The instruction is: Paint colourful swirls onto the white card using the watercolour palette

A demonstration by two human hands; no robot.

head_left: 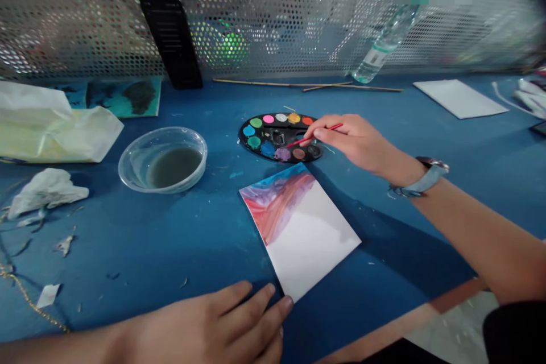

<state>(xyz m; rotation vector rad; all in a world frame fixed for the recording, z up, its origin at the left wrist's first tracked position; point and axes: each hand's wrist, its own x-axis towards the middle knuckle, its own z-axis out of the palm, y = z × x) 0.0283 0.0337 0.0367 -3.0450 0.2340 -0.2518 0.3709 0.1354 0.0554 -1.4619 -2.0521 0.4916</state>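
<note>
"What's on the blue table [205,261]?"
"The canvas [313,239], in front of the person, painted in blue, purple and red along its far-left side."
"Beyond it?"
"The black palette [290,136], with the bowl [135,166] of murky liquid to its left."
"And the 2 hands?"
"The left hand [230,327] has its fingers slightly apart at the canvas's near corner. The right hand [352,139] pinches the red brush [302,140], tip at the purple paint [282,154]."
</note>
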